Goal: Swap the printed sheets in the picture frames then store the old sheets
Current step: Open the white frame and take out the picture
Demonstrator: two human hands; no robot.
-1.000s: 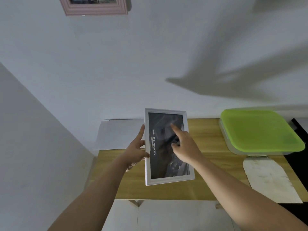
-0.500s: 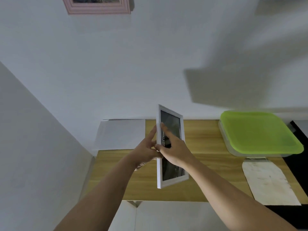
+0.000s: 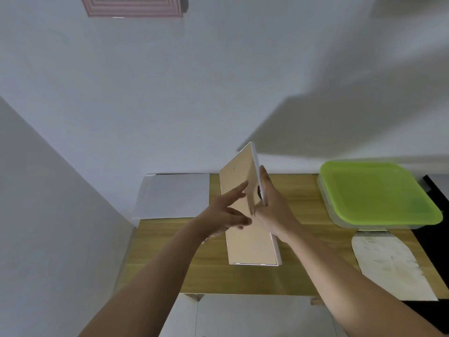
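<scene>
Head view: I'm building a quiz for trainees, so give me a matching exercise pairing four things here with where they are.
Things:
1. white picture frame
2. pink frame
3. green-lidded container
4. white sheet

Places:
A. hanging on the wall at the top of the view
B. lying flat at the table's back left
C. held over the table, plain backing towards the camera
D. resting on the table's right side

Pairs: 1-C, 2-A, 3-D, 4-B

The right hand has the grip on the frame's edge; the left hand touches its backing with fingers spread.
</scene>
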